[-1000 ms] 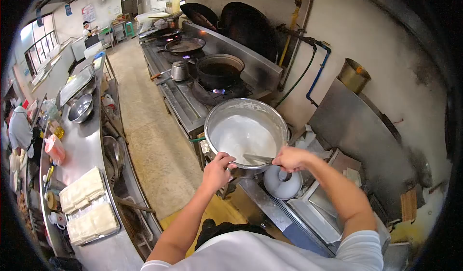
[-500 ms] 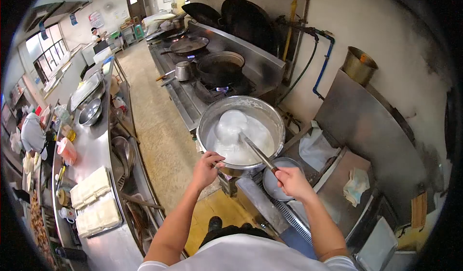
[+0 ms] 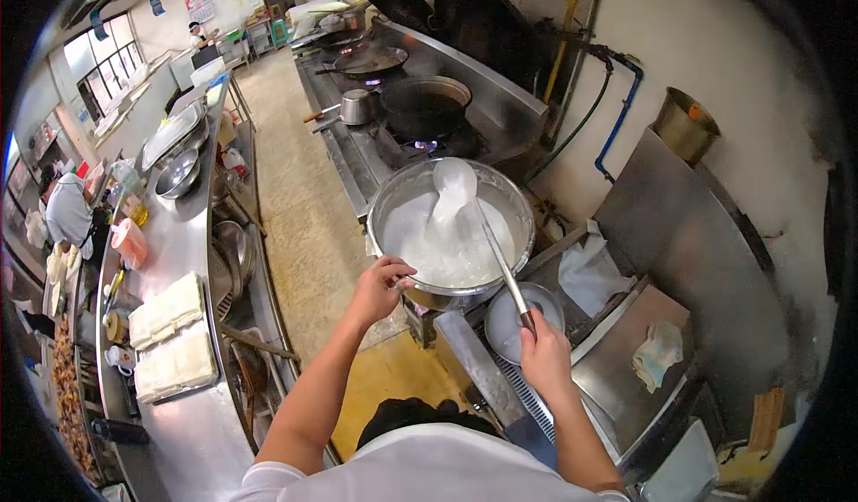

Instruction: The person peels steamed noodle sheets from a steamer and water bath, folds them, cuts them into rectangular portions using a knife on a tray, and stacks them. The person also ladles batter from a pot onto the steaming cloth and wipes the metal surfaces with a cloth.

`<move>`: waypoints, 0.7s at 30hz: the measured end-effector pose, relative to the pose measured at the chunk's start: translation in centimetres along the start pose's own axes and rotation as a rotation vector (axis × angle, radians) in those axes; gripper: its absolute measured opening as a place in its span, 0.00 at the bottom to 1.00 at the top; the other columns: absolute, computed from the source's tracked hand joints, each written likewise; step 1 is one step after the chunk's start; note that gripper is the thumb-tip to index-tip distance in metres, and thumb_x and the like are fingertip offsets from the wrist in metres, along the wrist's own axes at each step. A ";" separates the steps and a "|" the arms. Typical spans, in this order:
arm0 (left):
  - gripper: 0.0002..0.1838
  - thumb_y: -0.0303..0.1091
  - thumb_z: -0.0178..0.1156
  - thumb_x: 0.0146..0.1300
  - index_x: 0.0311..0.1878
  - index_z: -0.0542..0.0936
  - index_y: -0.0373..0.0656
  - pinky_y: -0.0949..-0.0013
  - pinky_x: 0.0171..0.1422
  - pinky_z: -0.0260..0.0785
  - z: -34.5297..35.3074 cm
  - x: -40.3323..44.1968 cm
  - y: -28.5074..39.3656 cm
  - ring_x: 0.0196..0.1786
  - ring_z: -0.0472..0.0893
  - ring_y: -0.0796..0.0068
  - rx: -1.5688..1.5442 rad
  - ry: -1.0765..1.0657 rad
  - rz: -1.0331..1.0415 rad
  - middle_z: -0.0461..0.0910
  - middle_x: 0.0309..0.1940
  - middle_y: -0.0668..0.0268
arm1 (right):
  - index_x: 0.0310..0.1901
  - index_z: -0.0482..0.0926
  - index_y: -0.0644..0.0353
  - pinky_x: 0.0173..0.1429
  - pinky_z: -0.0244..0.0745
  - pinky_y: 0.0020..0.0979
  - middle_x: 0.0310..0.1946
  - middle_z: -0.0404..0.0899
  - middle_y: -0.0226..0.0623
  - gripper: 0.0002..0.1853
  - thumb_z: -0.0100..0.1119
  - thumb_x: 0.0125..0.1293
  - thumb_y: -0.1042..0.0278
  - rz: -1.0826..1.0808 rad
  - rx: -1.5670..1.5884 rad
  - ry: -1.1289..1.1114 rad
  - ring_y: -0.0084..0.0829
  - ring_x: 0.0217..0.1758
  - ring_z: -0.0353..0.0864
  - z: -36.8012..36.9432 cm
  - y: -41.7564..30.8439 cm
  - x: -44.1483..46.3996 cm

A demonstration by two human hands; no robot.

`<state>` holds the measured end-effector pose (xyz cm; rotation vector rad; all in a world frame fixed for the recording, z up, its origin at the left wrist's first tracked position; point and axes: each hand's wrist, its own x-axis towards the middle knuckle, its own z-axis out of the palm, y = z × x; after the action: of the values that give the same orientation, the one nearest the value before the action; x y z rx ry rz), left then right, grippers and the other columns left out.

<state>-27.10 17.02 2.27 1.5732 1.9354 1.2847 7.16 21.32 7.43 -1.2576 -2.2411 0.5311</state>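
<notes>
A big metal pot [image 3: 529,225] holds a milky white liquid [image 3: 407,225]. My right hand [image 3: 545,359] is closed round the dark grip of a long-handled ladle [image 3: 497,254]. The ladle's bowl is tilted above the liquid near the far side of the pot, and white liquid streams down from it. With curled fingers, my left hand [image 3: 380,289] grips the near left rim of the pot. A shallow round pan [image 3: 551,309] sits just right of the pot, beneath the ladle's handle.
Beyond the pot, a dark wok [image 3: 427,109] sits over a lit burner beside a small saucepan [image 3: 357,107]. On the left, a steel counter [image 3: 192,430] bears stacked white sheets [image 3: 174,381] and metal bowls [image 3: 179,176]. A crumpled cloth [image 3: 657,355] lies at right.
The ladle's bowl has risen out of the liquid and tipped, pouring white liquid back. My right hand has moved slightly nearer to me. My left hand stays at the rim. The camera view has shifted.
</notes>
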 end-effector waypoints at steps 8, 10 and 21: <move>0.11 0.33 0.72 0.66 0.50 0.90 0.47 0.63 0.47 0.77 -0.6 -0.4 -0.5 0.40 0.84 0.66 -0.069 -0.022 0.033 0.84 0.48 0.66 | 0.53 0.81 0.67 0.54 0.80 0.54 0.46 0.85 0.56 0.17 0.64 0.67 0.67 0.029 -0.289 -0.001 0.56 0.49 0.86 0.6 -4.4 4.2; 0.11 0.34 0.71 0.66 0.51 0.90 0.47 0.63 0.48 0.77 -0.5 -0.6 -0.9 0.40 0.84 0.65 -0.080 -0.008 0.036 0.84 0.48 0.65 | 0.49 0.81 0.66 0.51 0.81 0.53 0.44 0.86 0.55 0.13 0.63 0.67 0.67 -0.044 -0.375 -0.051 0.55 0.46 0.87 1.2 -5.0 5.2; 0.10 0.31 0.71 0.66 0.50 0.90 0.46 0.64 0.48 0.77 -1.1 -0.9 -1.2 0.41 0.84 0.64 -0.120 -0.009 0.044 0.83 0.48 0.64 | 0.40 0.84 0.62 0.44 0.82 0.51 0.28 0.86 0.51 0.10 0.67 0.62 0.65 -0.256 -0.698 -0.345 0.54 0.36 0.87 -3.3 -11.2 4.8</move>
<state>-28.36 15.74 1.69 1.5680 1.7923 1.3819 -0.37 20.19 17.44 -1.2107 -2.9731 -0.1768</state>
